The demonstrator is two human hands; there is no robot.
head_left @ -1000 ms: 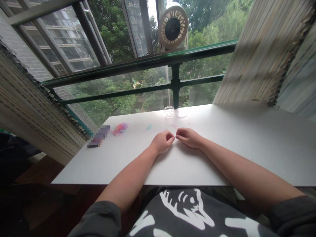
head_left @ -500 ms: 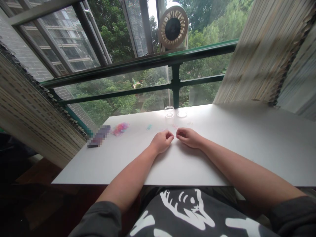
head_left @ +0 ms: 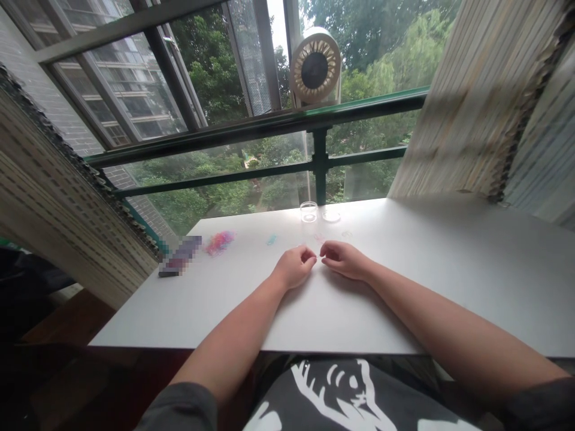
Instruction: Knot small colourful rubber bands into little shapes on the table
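My left hand [head_left: 294, 266] is over the middle of the white table, thumb and forefinger pinched together. A tiny pale bit shows at its fingertips, too small to name. Just to the right, my right hand [head_left: 345, 260] faces it with thumb and forefinger slightly apart and nothing visible between them. Beyond the hands lie a small pink cluster [head_left: 318, 237], a greyish cluster [head_left: 347, 234] and a teal cluster [head_left: 272, 239] of thin pieces. Further left spreads a loose pile of tiny red, pink and purple pieces [head_left: 220, 242].
A clear round container [head_left: 308, 212] and a clear lid-like disc [head_left: 331, 215] stand at the table's [head_left: 215, 311] back edge. At the left edge lies a dark, pixelated object [head_left: 181, 256]. Behind are a green railing [head_left: 224, 134], a round fan [head_left: 315, 69] and curtains [head_left: 453, 114].
The thin strand that stretched between both hands' fingertips no longer shows. My right thumb and forefinger have parted. The whole view has shifted so the table sits slightly lower.
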